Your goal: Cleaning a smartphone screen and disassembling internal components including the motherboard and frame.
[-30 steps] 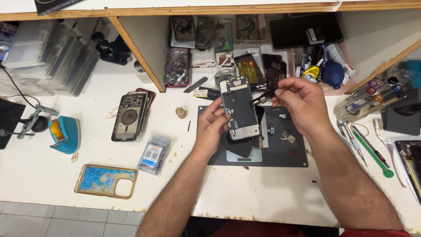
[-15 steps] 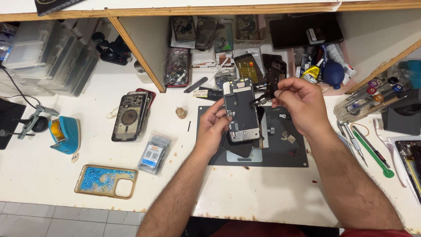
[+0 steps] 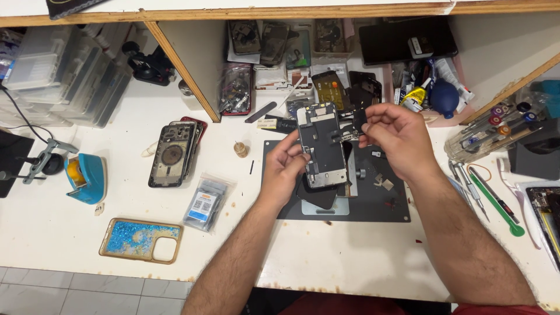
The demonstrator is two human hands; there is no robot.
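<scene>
- Plainly, the left hand grips the phone panel by its side edge, above the dark mat; long axis twelve-to-six
- right hand, at three o'clock, pinches a small black part at its upper corner

left hand bare | right hand bare | forearms hairy, sleeveless | no rings
</scene>
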